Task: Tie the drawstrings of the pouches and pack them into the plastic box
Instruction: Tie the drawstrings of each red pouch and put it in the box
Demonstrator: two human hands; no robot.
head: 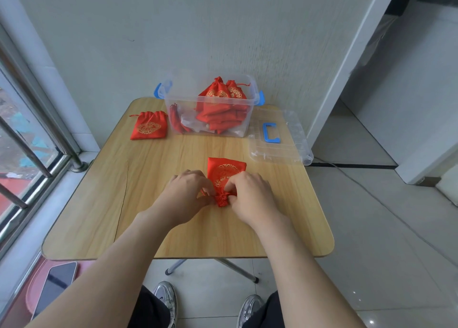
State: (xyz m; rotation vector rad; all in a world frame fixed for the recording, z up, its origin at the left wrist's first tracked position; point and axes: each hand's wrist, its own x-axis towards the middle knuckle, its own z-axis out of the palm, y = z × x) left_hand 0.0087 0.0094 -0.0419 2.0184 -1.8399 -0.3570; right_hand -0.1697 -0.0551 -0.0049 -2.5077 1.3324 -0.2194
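A: Left to right, what is where?

B: A spare pouch (pixel 148 127) lies flat at the far left of the surface (pixel 148 204), its neck only loosely drawn, and it is not yet packed. Nearer the middle, the left hand (pixel 190 191) pinches the drawstring (pixel 203 192) beside the gathered neck of the pouch being tied (pixel 224 171), which lies on the surface just in front of the person. The right hand (pixel 250 194) pinches the cord from the other side.

A: How would you do the knot well?

B: Pull both ends outward evenly and low along the surface. Keep the gathers bunched so the neck closes fully before cinching. The satin looks slippery, so I'd expect a slack knot to slide open.

A: Which way does it point?

B: Its long axis runs away from the person, with the neck toward them and the flat bottom toward the plastic box (pixel 184 109) at the far edge. The box already holds a heap of red pouches. Its clear lid (pixel 277 139) lies just to the right.
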